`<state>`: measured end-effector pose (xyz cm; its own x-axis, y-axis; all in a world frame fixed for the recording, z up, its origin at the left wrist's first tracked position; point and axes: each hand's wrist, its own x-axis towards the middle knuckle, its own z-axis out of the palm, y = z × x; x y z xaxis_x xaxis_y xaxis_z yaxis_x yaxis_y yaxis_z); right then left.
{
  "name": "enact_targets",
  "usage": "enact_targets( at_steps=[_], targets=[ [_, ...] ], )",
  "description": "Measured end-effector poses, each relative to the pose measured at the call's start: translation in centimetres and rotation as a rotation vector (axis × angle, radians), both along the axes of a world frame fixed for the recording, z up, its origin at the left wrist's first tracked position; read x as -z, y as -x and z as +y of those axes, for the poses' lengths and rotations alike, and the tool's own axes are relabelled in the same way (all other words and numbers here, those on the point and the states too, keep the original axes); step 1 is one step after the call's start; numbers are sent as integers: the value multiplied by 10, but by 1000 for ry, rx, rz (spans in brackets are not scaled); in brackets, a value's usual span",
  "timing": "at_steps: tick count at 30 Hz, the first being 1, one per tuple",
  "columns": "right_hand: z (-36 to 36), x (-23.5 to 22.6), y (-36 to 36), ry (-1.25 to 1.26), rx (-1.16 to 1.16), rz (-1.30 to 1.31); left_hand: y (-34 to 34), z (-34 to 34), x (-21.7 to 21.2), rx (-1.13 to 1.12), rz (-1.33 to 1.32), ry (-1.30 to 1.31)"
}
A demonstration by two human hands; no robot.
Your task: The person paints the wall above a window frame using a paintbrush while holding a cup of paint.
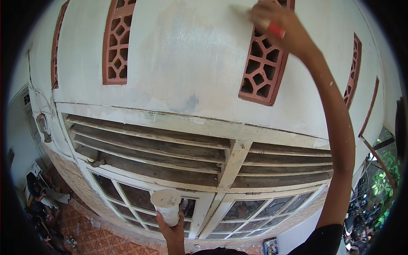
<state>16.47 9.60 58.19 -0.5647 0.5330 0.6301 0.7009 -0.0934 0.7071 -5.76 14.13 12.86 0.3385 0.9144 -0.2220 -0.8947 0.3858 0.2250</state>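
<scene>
So my right hand (272, 21) is way up at about 1 o'clock, fingers wrapped tight around a tool with a red handle (276, 29), pressed against the white wall (182, 55) right beside the red vent block (263, 59). Can't see the working end, it's blurred, so brush or scraper, no idea. Left hand (172, 229) is down at 6 o'clock, fingers closed around a white cup (166, 206) splattered with white stuff.

What worries me: that arm is at full stretch overhead, so one wobble and the tool skids off the wall onto the vent block, smearing it. I also doubt I'd be watching the cup while looking up. If it tips, whatever's inside goes down over the louvred slats (153, 148) and window panes (250, 210) below.

As for the cup, I honestly can't tell how full it is. Only the rim and crusty outside show from here.
</scene>
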Motion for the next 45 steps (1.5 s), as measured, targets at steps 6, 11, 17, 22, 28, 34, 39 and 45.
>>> enact_targets(
  at_steps=[6, 11, 17, 22, 28, 34, 39, 45],
  targets=[
    [-6, 145, 17, 946, 120, 249, 3, 3, 7, 6, -24, 19],
    [17, 28, -14, 130, -308, 463, 2, 8, 8, -16, -20, 13],
    [38, 24, 22, 45, -6, -296, -1, 9, 8, -25, -20, 32],
    [46, 107, 29, 615, -217, 144, 5, 10, 15, -38, 8, 43],
    [51, -33, 18, -62, -404, 165, 7, 14, 18, -67, -16, 49],
    [53, 41, 31, 166, 14, -156, 11, 13, 22, -72, -29, 31],
    [53, 83, 35, 723, -324, 482, 16, 16, 20, -88, -40, 22],
    [64, -57, 31, -230, -144, -157, 17, 18, 16, -81, -27, -3]
  ],
)
